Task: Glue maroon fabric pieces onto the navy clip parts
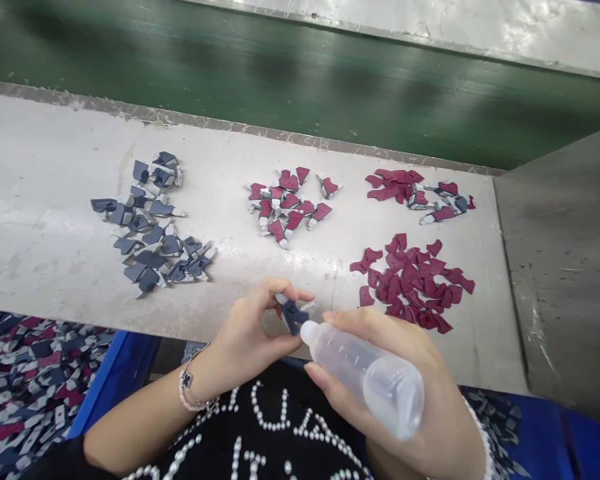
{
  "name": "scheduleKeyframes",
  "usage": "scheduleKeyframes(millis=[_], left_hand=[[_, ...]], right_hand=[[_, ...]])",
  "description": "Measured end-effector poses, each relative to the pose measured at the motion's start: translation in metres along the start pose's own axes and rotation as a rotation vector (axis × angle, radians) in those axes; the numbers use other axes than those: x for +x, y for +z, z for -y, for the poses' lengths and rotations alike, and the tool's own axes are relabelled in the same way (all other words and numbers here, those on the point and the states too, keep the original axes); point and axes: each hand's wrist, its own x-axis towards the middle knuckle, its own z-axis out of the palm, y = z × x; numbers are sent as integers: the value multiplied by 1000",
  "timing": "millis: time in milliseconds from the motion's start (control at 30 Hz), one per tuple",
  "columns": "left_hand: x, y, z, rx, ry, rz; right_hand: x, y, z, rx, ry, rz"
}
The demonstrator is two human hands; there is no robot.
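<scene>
Between thumb and fingers, my left hand [260, 327] pinches a small dark blue and light grey plastic part [293, 316]. My right hand [405, 353] is wrapped round a translucent squeeze bottle [365, 373], tilted with its white tip at the part's edge. Clear liquid sits toward the bottle's base. Beyond my hands lies a group of grey parts with maroon faces [285, 207]. A heap of loose maroon pieces [415, 280] is on the right, and dark blue and grey parts [153, 233] are spread on the left.
The white worktop [45, 200] ends at a green upright panel [280, 80] behind and a metal side wall [560, 253] on the right. A blue bin [105, 380] with many mixed parts stands below left. More maroon pieces [393, 183] lie at the back right.
</scene>
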Motion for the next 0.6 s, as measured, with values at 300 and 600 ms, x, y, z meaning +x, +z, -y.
scheduleKeyframes(millis=[300,600], left_hand=[[2,0,-4,82,2,19],[2,0,-5,128,17,14]], right_hand=[[2,-4,4,29,7,-26],[4,-4,5,17,10,-11]])
